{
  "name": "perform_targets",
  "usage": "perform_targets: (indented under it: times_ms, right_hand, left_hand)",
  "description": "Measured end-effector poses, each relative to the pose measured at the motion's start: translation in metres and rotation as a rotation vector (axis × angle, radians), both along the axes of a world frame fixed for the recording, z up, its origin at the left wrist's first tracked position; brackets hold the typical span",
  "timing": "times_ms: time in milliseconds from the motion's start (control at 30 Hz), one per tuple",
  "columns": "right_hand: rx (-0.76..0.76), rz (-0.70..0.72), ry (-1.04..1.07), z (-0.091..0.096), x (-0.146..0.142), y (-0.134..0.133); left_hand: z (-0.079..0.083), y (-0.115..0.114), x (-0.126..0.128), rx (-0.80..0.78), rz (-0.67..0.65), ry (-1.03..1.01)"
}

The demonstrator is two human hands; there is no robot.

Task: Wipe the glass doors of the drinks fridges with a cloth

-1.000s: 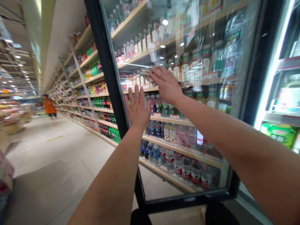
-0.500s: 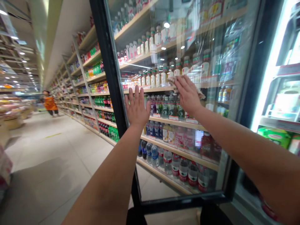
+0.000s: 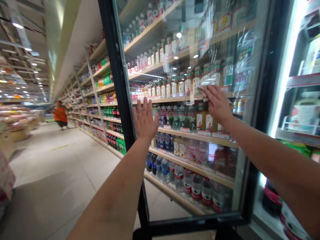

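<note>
A glass fridge door (image 3: 190, 50) with a black frame stands open in front of me. My left hand (image 3: 145, 118) lies flat on the glass near the frame's left edge, fingers stretched upward. My right hand (image 3: 218, 103) presses a pale cloth (image 3: 203, 90) against the glass farther right, at about the same height. Through the pane I see shelves of bottled drinks.
Long shelves of drinks (image 3: 102, 96) run down the aisle on the left. A person in an orange top (image 3: 60, 115) stands far down the aisle. The lit fridge interior (image 3: 300, 110) shows at the right. The black bottom rail of the door (image 3: 195, 221) is low near my legs.
My right hand has slid the cloth to the right and slightly down across the glass. My left hand has stayed flat in about the same spot.
</note>
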State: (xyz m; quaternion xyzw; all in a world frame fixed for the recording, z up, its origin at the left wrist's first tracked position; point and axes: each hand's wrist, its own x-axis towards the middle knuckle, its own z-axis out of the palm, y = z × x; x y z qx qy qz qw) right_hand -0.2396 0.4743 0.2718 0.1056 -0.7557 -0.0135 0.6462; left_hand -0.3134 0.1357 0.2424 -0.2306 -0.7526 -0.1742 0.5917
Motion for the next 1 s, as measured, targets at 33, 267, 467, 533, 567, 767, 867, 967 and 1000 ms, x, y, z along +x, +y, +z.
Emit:
perform_targets:
  times_ms: [33,267,467,533,567,767,867,967,1000]
  right_hand:
    - [-0.091,-0.026,0.051,0.001,0.001,0.007]
    - [0.011,-0.050,0.004,-0.020,0.015,0.035]
    - [-0.388,-0.046,0.216,-0.021,0.005,0.067]
    - [-0.462,-0.055,0.273,-0.031,-0.003,0.073]
    - [-0.475,-0.054,0.286,-0.036,-0.006,0.076]
    - [-0.527,-0.048,0.343,-0.031,-0.008,0.080]
    - [-0.460,-0.046,0.307,-0.030,-0.006,0.063]
    - [-0.344,-0.030,0.223,-0.030,-0.008,0.046]
    - [-0.336,-0.028,0.215,-0.028,-0.009,0.042]
  left_hand:
    - [0.000,0.000,0.000,0.003,-0.001,-0.003]
    - [0.001,0.000,-0.002,-0.004,-0.001,0.016]
    - [0.000,-0.002,-0.005,-0.012,0.017,0.048]
    - [0.000,-0.002,-0.005,-0.013,0.026,0.050]
    - [0.000,-0.002,-0.004,-0.013,0.028,0.053]
    - [0.000,-0.002,-0.003,-0.002,-0.015,0.061]
    - [0.000,-0.002,-0.004,0.017,-0.060,0.054]
    - [0.001,-0.002,-0.005,0.017,-0.096,0.055]
    - [0.001,-0.002,-0.005,0.017,-0.105,0.056]
